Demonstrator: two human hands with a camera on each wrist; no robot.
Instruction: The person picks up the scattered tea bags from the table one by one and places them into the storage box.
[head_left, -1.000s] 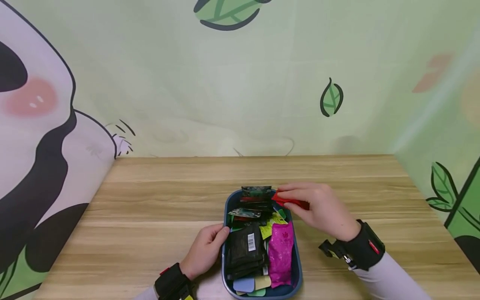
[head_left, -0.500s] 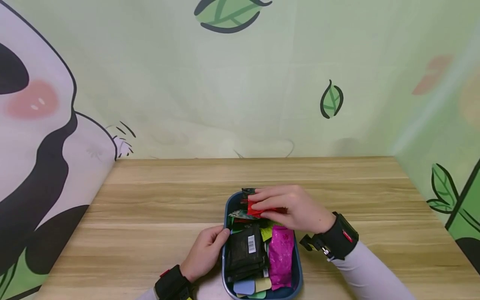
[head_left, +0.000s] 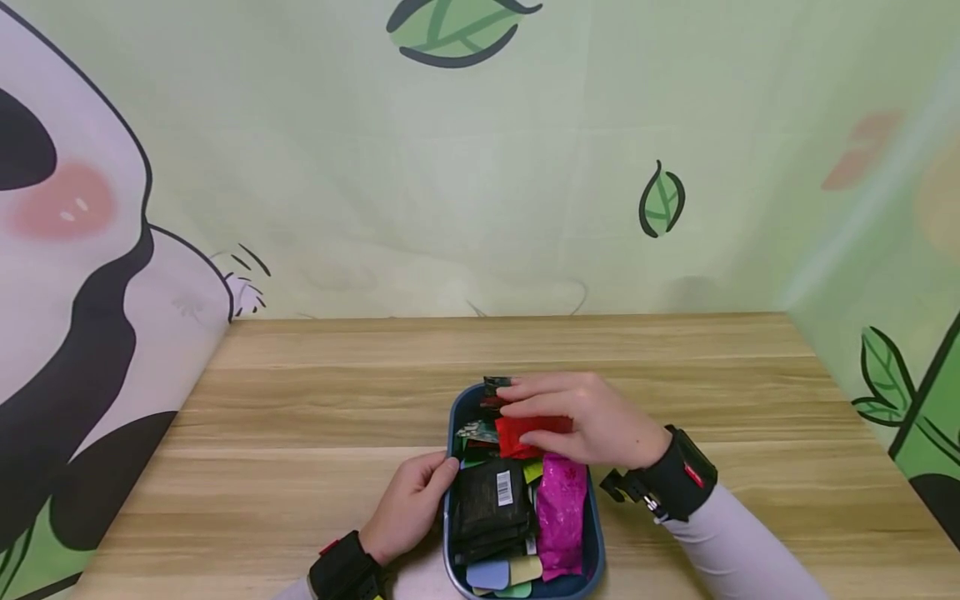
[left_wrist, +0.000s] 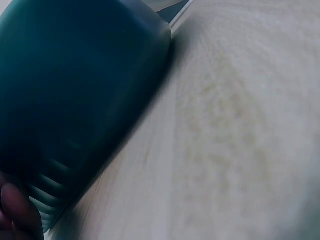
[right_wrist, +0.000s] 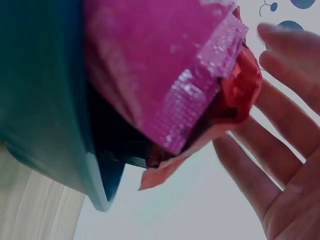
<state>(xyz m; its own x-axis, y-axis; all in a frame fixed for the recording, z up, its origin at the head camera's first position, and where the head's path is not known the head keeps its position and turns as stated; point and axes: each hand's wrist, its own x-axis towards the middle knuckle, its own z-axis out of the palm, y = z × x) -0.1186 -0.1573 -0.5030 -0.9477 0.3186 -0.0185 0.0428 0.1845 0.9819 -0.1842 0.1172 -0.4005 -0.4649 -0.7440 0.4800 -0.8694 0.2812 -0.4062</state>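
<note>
A blue plastic storage bin (head_left: 596, 542) full of snack packets stands on the table. My left hand (head_left: 408, 504) holds its left side, thumb at the rim; in the left wrist view the fingers (left_wrist: 20, 210) touch the outer wall. Over the bin's far right part lies my right hand (head_left: 588, 417), above a red packet (head_left: 512, 437). In the right wrist view that hand (right_wrist: 290, 150) has its fingers spread and fairly straight beside the red packet (right_wrist: 242, 87). A magenta packet (head_left: 562, 517) lies just nearer, along the bin's right side.
Several black packets (head_left: 483, 504), one with a white barcode label, lie in the bin's left half. Dark packets (head_left: 495, 386) stand at its far end; blue and yellow pieces (head_left: 487, 573) sit at the near end. The wooden table (head_left: 300, 392) meets a printed backdrop (head_left: 337, 167).
My right hand has moved left over the bin with the red packet, then its fingers have loosened. The red packet now lies flatter on the other packets. My left hand has stayed put.
</note>
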